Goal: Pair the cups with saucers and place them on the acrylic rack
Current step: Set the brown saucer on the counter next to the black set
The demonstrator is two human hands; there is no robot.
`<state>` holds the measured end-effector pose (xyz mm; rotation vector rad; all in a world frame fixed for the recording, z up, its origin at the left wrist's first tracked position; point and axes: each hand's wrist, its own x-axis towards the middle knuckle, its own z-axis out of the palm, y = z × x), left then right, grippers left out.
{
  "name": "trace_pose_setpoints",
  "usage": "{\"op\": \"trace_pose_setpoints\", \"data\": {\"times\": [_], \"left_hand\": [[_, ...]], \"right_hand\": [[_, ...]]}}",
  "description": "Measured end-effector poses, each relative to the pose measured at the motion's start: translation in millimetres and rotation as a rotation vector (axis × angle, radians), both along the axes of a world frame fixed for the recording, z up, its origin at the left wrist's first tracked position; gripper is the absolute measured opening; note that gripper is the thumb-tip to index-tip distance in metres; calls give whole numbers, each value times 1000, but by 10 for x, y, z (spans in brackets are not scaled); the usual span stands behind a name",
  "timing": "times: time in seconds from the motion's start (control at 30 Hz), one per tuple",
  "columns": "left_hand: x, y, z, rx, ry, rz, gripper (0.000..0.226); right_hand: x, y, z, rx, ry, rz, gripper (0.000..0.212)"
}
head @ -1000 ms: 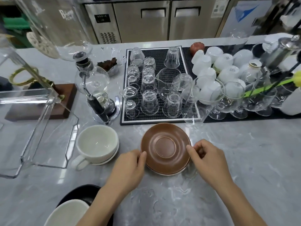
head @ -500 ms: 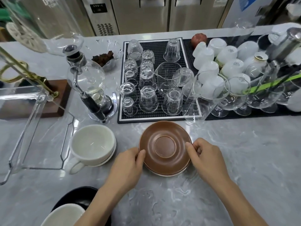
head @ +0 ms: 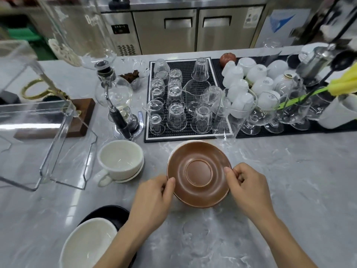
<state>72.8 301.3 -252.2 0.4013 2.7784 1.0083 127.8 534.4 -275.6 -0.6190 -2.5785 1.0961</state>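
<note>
While the grey marbled stone counter (head: 289, 180) carries all the ware, the clear acrylic rack (head: 58, 151) stands at its left side, well apart from both hands and nearer the left one. Between rack and hands sits a wide cream ceramic cup (head: 119, 159) already resting on its cream saucer (head: 135, 174), handle toward the person. At the near left edge lies a white bowl-like cup (head: 87, 244) on a black saucer (head: 108, 213).

Directly ahead, the round brown glazed saucer (head: 199, 174) is held by its rim, tilted with the far edge up; a pale rim shows just beyond that far edge, perhaps another saucer or a cup beneath, though I cannot tell which. Being round, it has no long axis; what matters is that the grips sit on opposite ends of one diameter running left to right.

On the left side, the left hand (head: 152, 198) pinches the rim with thumb on top, fingers curled under. Opposite, the right hand (head: 249, 188) clamps the other edge likewise.

Judging from this, the coming move is a carry leftward toward the rack or a cup, the left hand leading, the saucer kept level.
</note>
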Motion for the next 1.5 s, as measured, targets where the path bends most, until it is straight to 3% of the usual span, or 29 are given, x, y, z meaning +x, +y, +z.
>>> {"op": "trace_pose_setpoints", "data": {"times": [0.53,1.5], "left_hand": [[864,-173,-148,74,-74,13,50],[1230,-366,-401,-139,-161,34,48]], "right_hand": [[901,-226,20,11,-80,-26,39],[1277,-362,-283,131,-234,107,38]]}}
